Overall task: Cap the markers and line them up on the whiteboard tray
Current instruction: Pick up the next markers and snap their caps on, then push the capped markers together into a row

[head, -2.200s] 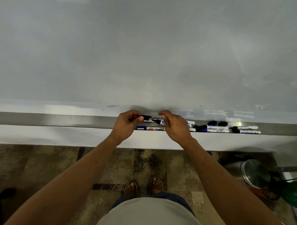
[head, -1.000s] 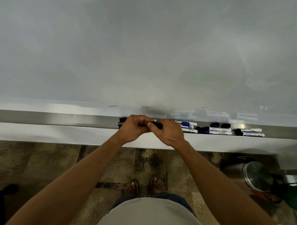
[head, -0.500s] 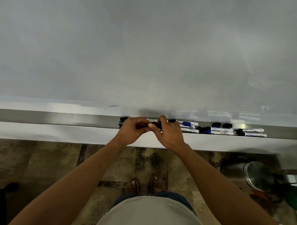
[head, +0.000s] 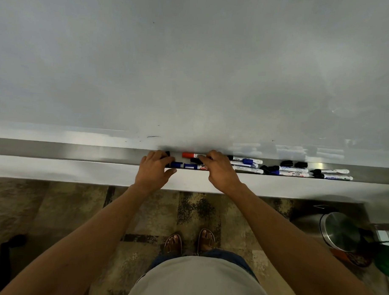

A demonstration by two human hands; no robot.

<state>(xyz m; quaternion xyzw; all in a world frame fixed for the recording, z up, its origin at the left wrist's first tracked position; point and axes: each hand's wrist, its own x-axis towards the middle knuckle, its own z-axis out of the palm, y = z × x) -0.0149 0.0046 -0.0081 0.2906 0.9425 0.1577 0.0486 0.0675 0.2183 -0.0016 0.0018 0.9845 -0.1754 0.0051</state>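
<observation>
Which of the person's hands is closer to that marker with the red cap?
The right hand. Its fingertips rest at the white barrel of the red-capped marker in the tray. The left hand sits further to the left, across a gap from the red cap.

Both hands point(head: 154, 171) among tray point(head: 78, 151) markers point(head: 246, 165)

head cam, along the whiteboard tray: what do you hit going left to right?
Left hand → red-capped marker → right hand → cluster of three markers → two loose black caps → last pair of markers at the right end.
</observation>
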